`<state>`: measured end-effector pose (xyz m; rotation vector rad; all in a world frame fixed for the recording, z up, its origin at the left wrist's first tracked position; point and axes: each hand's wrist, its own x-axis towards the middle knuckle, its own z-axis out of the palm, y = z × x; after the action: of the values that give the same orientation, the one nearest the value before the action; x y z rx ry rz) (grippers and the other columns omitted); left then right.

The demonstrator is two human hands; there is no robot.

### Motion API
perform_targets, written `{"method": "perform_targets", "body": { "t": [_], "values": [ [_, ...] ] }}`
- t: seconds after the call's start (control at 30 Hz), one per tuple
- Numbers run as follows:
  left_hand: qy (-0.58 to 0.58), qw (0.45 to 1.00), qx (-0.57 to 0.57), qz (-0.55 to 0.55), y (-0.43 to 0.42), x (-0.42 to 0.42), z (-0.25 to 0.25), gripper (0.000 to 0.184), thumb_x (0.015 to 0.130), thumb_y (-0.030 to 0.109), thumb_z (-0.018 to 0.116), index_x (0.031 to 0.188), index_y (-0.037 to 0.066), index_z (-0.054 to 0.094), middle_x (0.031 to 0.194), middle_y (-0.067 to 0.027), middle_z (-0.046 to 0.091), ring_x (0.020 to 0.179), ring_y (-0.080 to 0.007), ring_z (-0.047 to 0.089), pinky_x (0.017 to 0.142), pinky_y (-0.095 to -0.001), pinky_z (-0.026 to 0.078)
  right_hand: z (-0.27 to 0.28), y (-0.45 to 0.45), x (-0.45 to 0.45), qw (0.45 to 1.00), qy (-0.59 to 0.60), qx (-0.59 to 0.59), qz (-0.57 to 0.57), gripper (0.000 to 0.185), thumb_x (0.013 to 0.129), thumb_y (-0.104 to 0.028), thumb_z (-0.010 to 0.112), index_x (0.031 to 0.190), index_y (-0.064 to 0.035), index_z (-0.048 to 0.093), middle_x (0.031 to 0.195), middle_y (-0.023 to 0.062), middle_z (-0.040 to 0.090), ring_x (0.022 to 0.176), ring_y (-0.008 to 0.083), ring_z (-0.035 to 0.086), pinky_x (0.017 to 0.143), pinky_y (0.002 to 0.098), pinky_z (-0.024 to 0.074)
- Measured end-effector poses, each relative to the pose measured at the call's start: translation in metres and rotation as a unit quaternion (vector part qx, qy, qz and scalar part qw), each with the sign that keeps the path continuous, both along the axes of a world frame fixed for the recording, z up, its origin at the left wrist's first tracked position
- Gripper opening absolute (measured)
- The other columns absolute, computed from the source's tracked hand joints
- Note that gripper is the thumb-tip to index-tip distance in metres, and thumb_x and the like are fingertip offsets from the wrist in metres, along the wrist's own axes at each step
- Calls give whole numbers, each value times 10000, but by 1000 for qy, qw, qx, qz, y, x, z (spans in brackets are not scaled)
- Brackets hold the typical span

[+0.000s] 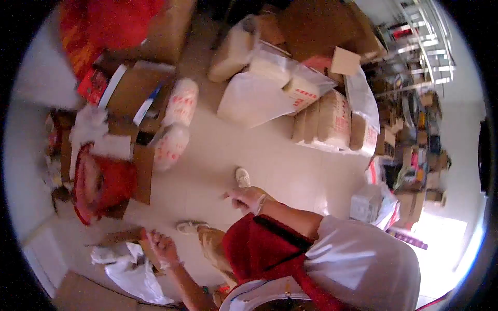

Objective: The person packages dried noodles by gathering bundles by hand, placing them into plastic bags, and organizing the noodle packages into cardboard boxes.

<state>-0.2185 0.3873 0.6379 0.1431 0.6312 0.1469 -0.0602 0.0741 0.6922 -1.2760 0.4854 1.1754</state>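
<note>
My left hand (164,248), in a thin see-through glove, is at the lower left with its fingers loosely bent and apart. I see nothing in it. It is nearest to a brown cardboard box (150,254) and a white plastic bag (132,274); whether it touches the box I cannot tell. My right hand (246,199), gloved the same way, hangs in front of my red apron (251,246) above the floor. One finger points left and the others are slightly bent, with nothing visible in them. Both hands are a little blurred.
Wrapped packs with red print (334,119) lie in a pile ahead. Two similar packs (181,101) lie near an opened carton (132,90) on the left. A red bag (111,179) stands below that. Loaded shelves (415,129) line the right side, beside a bright doorway (441,243).
</note>
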Motion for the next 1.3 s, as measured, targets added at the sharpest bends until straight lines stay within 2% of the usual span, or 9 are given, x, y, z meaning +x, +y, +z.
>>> {"method": "perform_targets", "body": {
  "t": [0.07,0.13,0.43,0.53,0.73,0.93,0.97,1.07,1.3],
  "values": [
    [243,969,37,-3,-84,76,34,192,887,229,417,991,83,486,612,52,422,424,-55,301,378,-181,239,5,-70,37,995,-25,-34,-93,310,837,-346,491,912,-73,616,505,-16,415,386,53,302,351,196,227],
    [52,990,-81,-105,-151,131,37,191,881,222,430,998,85,492,614,58,426,413,-44,290,375,-170,235,10,-131,71,987,-36,-21,-155,338,839,-368,479,895,-65,620,478,-30,381,374,52,286,345,200,217],
    [114,918,98,-366,-287,316,77,190,869,218,453,958,68,528,636,35,440,446,-54,339,408,-165,284,24,-253,187,955,-143,-123,-228,505,847,-494,393,907,-48,622,422,-46,334,361,46,283,348,208,208],
    [-48,584,722,-368,-290,368,67,190,858,226,471,922,69,556,683,24,464,569,-41,403,487,-148,322,6,-268,226,951,-162,-140,-224,488,847,-488,396,929,-64,623,433,-43,349,370,44,298,360,202,223],
    [84,799,315,-506,-289,516,44,239,823,242,532,959,47,558,831,8,534,666,-74,445,562,-184,360,-48,-300,320,876,-329,-317,-153,309,861,-289,449,974,-31,575,563,17,491,477,90,445,437,247,362],
    [-95,645,460,-603,-354,652,7,416,790,220,575,1136,19,463,1161,-78,484,946,-166,507,779,-262,409,-117,-334,439,837,-339,-392,-176,363,828,-284,462,1128,-84,503,680,116,589,605,196,576,572,320,457],
    [-147,543,573,-596,-375,668,-2,451,780,207,577,1159,10,435,1192,-107,458,994,-211,495,817,-292,401,-120,-338,462,827,-356,-388,-198,379,823,-315,460,1130,-98,504,665,131,592,599,219,590,574,331,459],
    [-225,366,738,-521,-420,703,-58,508,761,180,565,1202,9,379,1212,-168,432,1003,-279,513,846,-350,407,-141,-361,507,735,-377,-554,101,457,803,-343,480,1199,-117,438,894,195,596,829,295,593,709,372,461],
    [-155,103,816,-547,-467,732,-141,347,736,80,532,1077,36,489,992,-164,543,872,-277,576,736,-371,473,-179,-395,519,795,-201,-497,283,349,814,-314,459,1111,-134,493,983,122,586,902,324,555,744,390,458]
  ]
}}
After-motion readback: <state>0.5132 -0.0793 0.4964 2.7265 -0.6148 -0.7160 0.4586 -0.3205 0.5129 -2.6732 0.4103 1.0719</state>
